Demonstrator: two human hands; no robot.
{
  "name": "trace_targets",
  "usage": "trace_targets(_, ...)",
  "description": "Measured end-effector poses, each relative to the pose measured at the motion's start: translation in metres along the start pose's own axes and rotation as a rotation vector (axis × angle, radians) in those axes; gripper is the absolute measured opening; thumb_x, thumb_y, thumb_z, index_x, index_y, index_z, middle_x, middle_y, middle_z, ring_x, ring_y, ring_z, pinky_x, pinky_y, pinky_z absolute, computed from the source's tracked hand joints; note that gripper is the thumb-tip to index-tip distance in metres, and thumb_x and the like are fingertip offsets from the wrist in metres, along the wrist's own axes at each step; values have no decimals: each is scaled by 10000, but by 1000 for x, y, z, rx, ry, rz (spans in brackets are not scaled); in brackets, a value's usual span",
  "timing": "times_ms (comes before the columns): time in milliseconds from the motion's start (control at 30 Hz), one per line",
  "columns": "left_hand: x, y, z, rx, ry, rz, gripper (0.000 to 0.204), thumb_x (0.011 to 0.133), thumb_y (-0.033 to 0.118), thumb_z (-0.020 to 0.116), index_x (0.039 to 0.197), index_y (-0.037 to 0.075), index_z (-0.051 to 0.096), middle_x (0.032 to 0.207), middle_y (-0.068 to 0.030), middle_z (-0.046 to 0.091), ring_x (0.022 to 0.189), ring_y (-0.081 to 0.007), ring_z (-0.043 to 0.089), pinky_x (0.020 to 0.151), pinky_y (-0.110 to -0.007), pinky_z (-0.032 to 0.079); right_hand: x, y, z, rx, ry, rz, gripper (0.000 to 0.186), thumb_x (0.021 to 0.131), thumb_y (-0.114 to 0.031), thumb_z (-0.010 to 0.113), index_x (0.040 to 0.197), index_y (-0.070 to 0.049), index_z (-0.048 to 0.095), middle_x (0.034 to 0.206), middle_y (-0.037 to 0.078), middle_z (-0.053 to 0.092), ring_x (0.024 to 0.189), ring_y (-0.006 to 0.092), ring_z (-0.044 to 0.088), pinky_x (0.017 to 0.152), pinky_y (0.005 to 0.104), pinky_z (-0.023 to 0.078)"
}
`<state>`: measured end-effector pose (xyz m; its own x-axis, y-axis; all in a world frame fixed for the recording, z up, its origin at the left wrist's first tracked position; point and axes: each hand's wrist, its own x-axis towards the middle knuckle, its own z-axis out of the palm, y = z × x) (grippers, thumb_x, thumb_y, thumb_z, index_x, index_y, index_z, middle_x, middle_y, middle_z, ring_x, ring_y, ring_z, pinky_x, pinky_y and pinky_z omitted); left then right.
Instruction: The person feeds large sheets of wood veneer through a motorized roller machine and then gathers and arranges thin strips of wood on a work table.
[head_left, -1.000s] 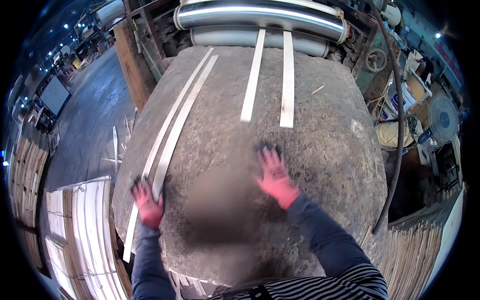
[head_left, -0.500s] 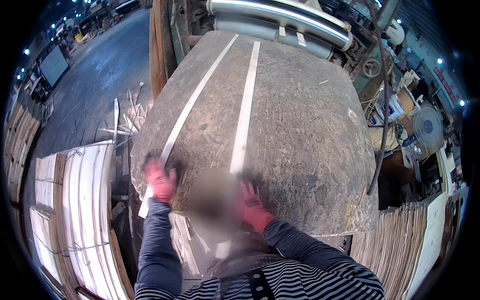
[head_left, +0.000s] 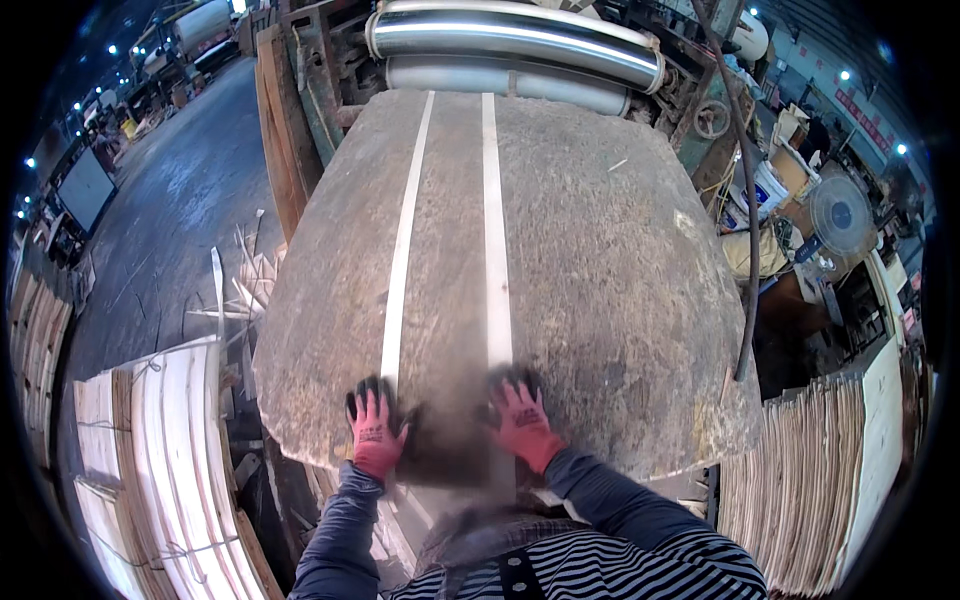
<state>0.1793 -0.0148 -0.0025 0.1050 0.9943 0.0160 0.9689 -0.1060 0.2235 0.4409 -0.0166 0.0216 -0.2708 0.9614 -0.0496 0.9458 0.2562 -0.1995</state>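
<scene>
Two long, pale wood veneer strips lie lengthwise on a worn brown tabletop [head_left: 620, 290]. The left strip [head_left: 404, 250] passes under my left hand [head_left: 377, 430], which wears a red glove with dark fingertips. Its fingers are stretched out flat, pressing near the strip's close end. My right hand [head_left: 525, 425], gloved alike, rests with fingers spread at the near part of the right strip [head_left: 496, 230]. Neither hand is closed around anything. A blurred patch between the hands hides some of the table and the right hand's thumb side.
Metal rollers [head_left: 510, 45] of a machine stand at the table's far edge. Bundled veneer sheets [head_left: 175, 430] are stacked at left, and another veneer stack [head_left: 790, 490] stands at right. A dark rod [head_left: 748, 240] rises along the table's right side. A round fan [head_left: 838, 215] is beyond it.
My left hand has moved right and nearer, swinging the left strip closer to parallel with the right one. My right hand has shifted slightly. The view has turned a little.
</scene>
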Motion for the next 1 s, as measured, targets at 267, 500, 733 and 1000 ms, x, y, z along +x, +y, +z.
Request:
trace_targets(267,158,18,17,40,54,143,712,725,388,604,1277,-1,375,1326,-214,330,1214,-410,299,1033,-547,129,154,54,-1,82,163,7,605,789,-441,531,1251,-63,433,1306,146,370,1218,312,322,981,552,263)
trace_targets(500,332,40,23,81,220,201,675,743,364,586,1277,9,374,1329,-190,333,1219,-372,303,1035,-520,155,321,125,-22,27,195,86,631,847,-454,422,1327,-56,321,1360,128,327,1253,298,291,1036,519,176)
trace_targets(733,309,36,-61,-226,463,136,705,745,267,600,1320,1,290,1362,-210,268,1245,-401,247,1051,-474,159,335,82,-78,-13,388,8,644,824,-368,495,1326,-15,299,1373,180,274,1270,330,254,1054,491,150)
trace_targets(1000,-57,-112,-71,-526,876,-516,423,911,102,386,1314,-8,321,1336,-184,362,1247,-281,337,1033,-336,250,79,-100,-22,526,-74,-623,769,714,-239,645,1334,12,266,1350,236,280,1254,376,271,1047,470,181)
